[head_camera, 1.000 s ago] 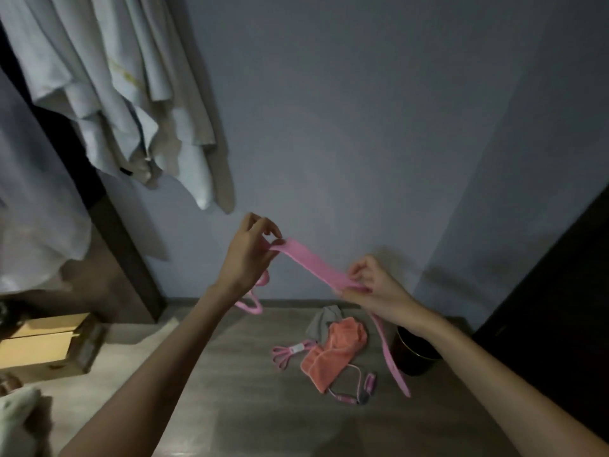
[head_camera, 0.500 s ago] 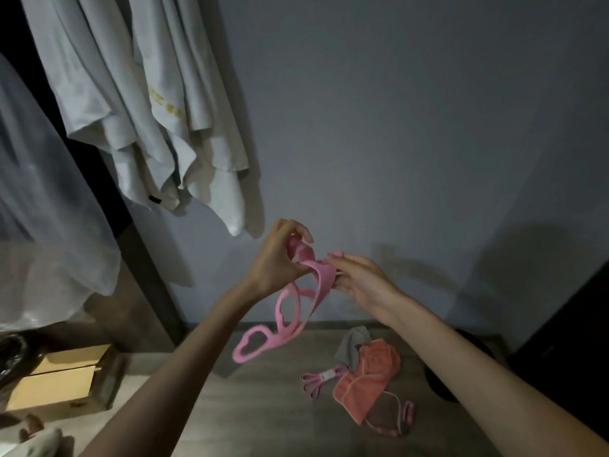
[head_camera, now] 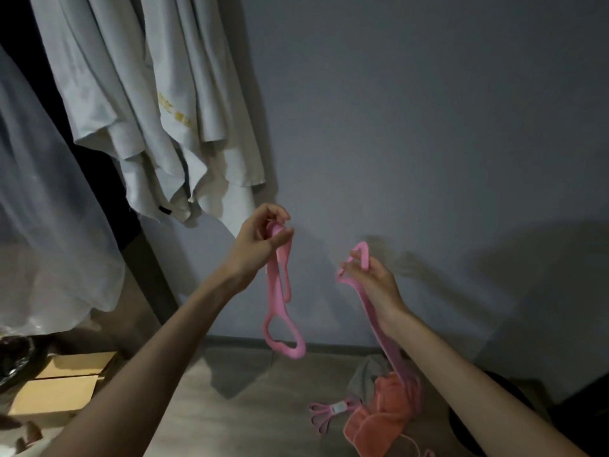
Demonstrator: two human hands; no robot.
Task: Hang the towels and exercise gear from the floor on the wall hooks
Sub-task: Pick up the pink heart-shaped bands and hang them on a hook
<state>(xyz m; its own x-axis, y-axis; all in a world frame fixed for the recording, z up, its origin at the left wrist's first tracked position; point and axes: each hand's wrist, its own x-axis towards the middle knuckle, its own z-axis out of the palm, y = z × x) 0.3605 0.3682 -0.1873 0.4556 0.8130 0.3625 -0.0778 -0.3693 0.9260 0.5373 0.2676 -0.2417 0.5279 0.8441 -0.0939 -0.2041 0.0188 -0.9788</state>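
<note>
My left hand (head_camera: 260, 239) pinches the top of a pink looped resistance band (head_camera: 280, 311) that hangs down in front of the grey wall. Apart from it, my right hand (head_camera: 372, 278) grips the upper loop of a second pink strap (head_camera: 389, 344), which trails down toward the floor. Whether the two pink pieces join is hidden. On the floor lie an orange towel (head_camera: 382, 417), a grey cloth (head_camera: 365, 377), a small bundle of pink bands (head_camera: 329, 415) and part of a pink skipping rope (head_camera: 418, 450). No wall hook is visible.
White towels (head_camera: 158, 120) hang on the wall at upper left, next to a sheer curtain (head_camera: 43, 225). A cardboard box (head_camera: 62, 387) sits on the floor at left. A dark round container (head_camera: 494, 417) stands behind my right forearm.
My hands were together on the pink band; they have now drawn apart, each holding a pink piece. The view has tilted upward, showing more of the hanging towels.
</note>
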